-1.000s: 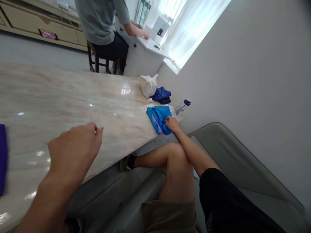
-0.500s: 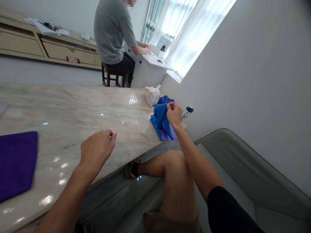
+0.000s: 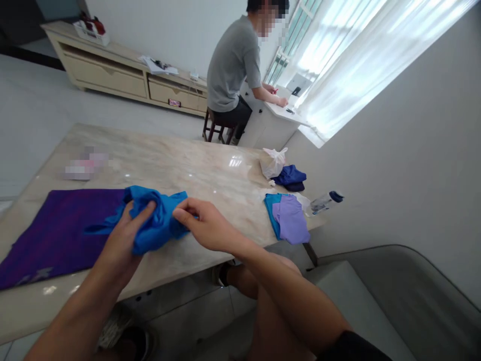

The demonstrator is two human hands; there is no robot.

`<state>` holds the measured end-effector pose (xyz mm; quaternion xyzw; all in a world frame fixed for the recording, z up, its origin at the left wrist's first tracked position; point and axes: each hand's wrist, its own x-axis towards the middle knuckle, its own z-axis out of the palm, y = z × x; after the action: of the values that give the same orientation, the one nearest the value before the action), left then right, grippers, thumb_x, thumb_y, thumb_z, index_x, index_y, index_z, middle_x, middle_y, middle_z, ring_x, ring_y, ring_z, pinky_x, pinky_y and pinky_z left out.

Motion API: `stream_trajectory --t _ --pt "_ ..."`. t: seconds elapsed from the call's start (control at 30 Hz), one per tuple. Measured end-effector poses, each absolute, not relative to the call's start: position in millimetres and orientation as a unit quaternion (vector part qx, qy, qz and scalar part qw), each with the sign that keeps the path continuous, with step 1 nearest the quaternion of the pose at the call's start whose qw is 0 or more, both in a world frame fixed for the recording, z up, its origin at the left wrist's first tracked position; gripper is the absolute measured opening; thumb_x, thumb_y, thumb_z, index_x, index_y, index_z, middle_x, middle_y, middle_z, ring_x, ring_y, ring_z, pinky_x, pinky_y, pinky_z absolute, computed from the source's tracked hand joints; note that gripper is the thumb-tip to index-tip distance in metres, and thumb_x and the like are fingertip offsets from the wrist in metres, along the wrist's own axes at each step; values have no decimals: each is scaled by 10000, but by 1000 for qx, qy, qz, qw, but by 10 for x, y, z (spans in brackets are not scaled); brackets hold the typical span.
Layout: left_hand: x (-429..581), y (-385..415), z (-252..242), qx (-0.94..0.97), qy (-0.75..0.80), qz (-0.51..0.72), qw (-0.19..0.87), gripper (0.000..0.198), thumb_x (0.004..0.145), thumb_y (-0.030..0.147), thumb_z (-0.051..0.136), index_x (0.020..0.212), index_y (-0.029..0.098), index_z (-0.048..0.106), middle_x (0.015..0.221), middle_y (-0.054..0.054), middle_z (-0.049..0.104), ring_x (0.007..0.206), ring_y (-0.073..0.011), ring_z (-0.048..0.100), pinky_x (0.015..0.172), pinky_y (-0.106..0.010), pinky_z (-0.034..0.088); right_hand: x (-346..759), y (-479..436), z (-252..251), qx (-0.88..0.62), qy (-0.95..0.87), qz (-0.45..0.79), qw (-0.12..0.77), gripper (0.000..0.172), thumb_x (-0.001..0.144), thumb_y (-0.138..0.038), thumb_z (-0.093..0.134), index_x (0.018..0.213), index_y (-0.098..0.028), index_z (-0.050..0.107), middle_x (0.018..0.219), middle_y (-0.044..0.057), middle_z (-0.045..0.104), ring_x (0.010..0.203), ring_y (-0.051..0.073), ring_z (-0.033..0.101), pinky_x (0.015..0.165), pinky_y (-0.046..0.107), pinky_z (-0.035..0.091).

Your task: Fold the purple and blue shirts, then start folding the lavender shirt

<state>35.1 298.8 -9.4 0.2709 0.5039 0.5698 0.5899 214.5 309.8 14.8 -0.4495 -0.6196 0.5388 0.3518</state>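
Observation:
A crumpled bright blue cloth (image 3: 156,220) is bunched between my two hands above the marble table. My left hand (image 3: 130,230) grips its left part, with the thumb over the folds. At its right end, my right hand (image 3: 205,220) pinches the edge between thumb and fingers. Under and left of the blue cloth, a purple cloth (image 3: 67,230) lies spread flat, partly covered by the blue one. Whether the blue cloth touches it I cannot tell.
Right on the marble table (image 3: 225,195) lie a lavender cloth (image 3: 293,220) over a teal cloth (image 3: 271,213), a dark blue cloth (image 3: 289,175), a white plastic bag (image 3: 273,163) and a clear bottle (image 3: 325,201). A person (image 3: 236,65) sits at a white desk beyond.
My right hand has brought the blue cloth from the pile at right over to the left. My left hand has closed on it too. The view has swung left.

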Motion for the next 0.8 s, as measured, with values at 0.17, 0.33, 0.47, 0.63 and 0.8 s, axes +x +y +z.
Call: stream_trajectory --t 0.17,0.33,0.47,0.63,0.8 --pt "320 3019 -364 358 571 518 527 513 653 570 901 988 202 778 901 -33 811 946 -280 757 842 -344 606 2082 3279 84 -539 -698 418 217 565 1032 -787 627 910 -237 674 923 73 749 942 254 710 875 376 559" --pt "477 2904 -490 550 521 425 496 278 794 463 745 867 196 773 854 -57 805 943 -297 753 952 -417 594 2280 3492 -189 -518 -725 435 130 579 986 -779 666 852 -216 652 856 46 713 859 225 646 755 328 494" --pt "503 2840 -578 589 504 381 504 322 866 481 713 942 188 821 951 -82 839 952 -308 770 942 -436 609 2311 3533 -304 -487 -755 416 137 550 986 -654 648 653 -230 536 663 -12 576 705 172 525 667 321 377" --pt "372 2764 -412 498 532 483 485 469 884 498 812 1200 154 847 1190 -142 853 1167 -333 785 1085 -468 612 2254 3544 -176 -537 -707 389 247 482 998 -555 602 639 -240 541 637 -7 556 673 179 505 673 337 408" --pt "163 2603 6 421 471 693 346 675 906 458 887 1524 249 714 1236 -73 831 1083 -234 801 1046 -401 658 2472 3616 242 -449 -595 344 571 419 1039 -665 627 930 -262 667 827 -9 615 838 191 627 769 313 552"
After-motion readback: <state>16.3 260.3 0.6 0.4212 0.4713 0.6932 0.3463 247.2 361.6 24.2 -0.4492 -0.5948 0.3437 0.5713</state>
